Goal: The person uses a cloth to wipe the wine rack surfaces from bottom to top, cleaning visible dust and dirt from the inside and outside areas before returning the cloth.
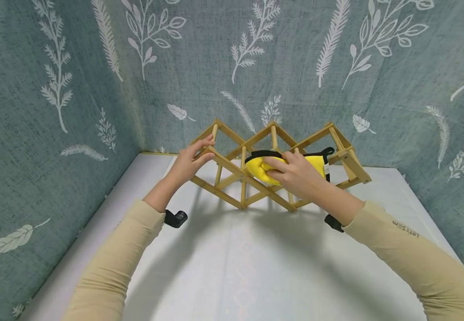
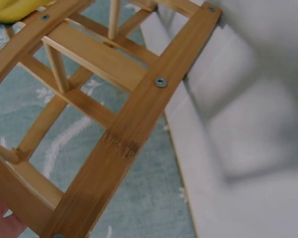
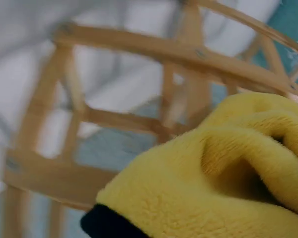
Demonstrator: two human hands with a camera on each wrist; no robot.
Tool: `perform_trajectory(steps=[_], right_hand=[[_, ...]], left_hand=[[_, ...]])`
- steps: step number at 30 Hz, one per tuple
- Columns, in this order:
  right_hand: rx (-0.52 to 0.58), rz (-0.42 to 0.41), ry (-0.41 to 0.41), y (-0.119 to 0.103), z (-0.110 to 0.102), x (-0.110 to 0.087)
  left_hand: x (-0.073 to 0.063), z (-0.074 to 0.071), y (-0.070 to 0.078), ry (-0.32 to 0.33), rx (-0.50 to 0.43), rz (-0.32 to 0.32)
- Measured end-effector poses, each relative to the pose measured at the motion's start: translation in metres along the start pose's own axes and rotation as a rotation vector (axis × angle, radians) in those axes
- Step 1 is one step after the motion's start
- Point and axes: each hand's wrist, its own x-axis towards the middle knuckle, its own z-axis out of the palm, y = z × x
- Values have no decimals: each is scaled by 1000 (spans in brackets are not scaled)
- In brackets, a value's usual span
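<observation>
Left hand: we see its fingers and thumb (image 1: 188,164) gripping the upper left corner of the wooden rack (image 1: 252,180), well apart from the yellow cloth (image 1: 258,169).
Criss-cross rack: it runs from our left hand to beyond our right, over the white tabletop (image 1: 232,267).
Black-edged cloth: it lies to the right of our left hand, bunched against the rack's bars, directly under our right.
Right hand: we see curled fingers (image 1: 286,161) pinching the cloth's folds.
Black loop (image 1: 328,151): it sticks out past our right hand.
</observation>
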Motion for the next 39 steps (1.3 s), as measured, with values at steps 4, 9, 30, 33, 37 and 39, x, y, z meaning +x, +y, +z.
perform_trajectory(steps=[4,9,30,33,37,39], right_hand=[[30,15,-84,-4,8,-39],[53,22,-111,-7,19,-95],[79,78,144,51,-61,-89],[56,80,67,55,-58,-106],[44,109,20,50,-48,-139],[47,134,3,47,-45,-158]], left_hand=[[1,0,-1,-10,7,-11],[2,-2,2,-34,9,-24],[2,-4,0,-47,-41,-39],[3,-4,-5,-42,-35,-23],[4,-4,-7,-46,-46,-12],[4,-4,-7,-46,-52,-14]])
